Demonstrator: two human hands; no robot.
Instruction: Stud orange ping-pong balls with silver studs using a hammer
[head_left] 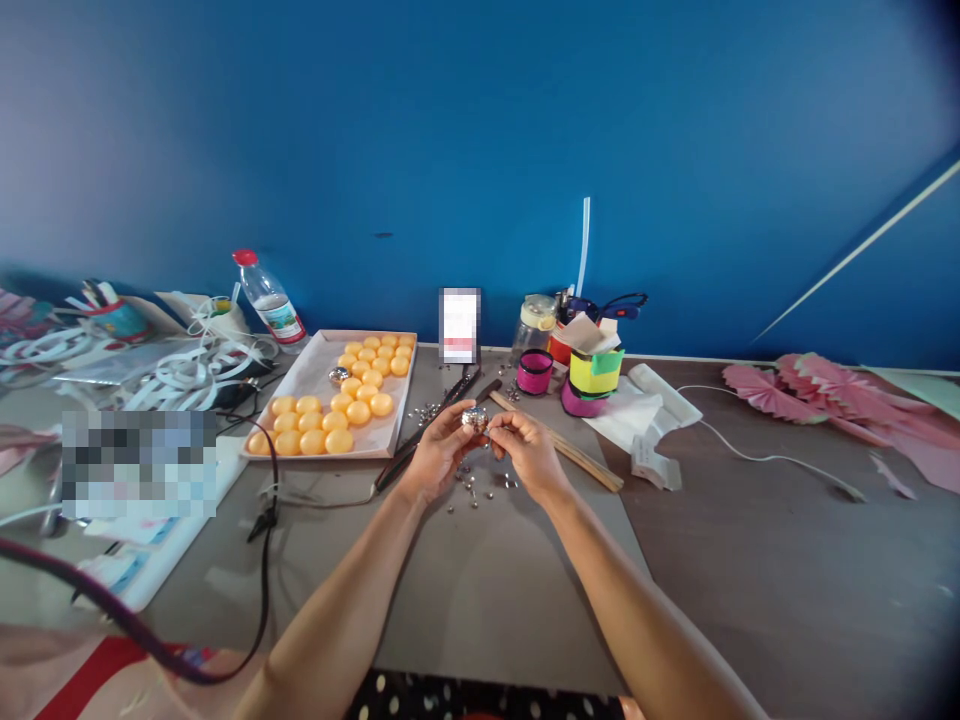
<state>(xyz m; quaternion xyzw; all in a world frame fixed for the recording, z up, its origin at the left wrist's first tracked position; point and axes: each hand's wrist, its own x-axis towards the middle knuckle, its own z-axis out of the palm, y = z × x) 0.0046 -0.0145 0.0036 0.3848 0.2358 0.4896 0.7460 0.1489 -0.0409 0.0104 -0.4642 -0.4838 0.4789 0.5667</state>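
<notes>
Left grip (pixel 441 448) closed on one silver ball (pixel 474 418), right grip (pixel 529 450) pinched, contents unclear

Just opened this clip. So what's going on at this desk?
A person is working on a shiny silver ball with both bare hands. The left hand holds it, while the fingers of the right hand are pinched together at its side; whether they grip something small there is unclear. Small metal pieces lie scattered on the gray mat below. To the left, a shallow tray holds orange balls and another silver ball.
</notes>
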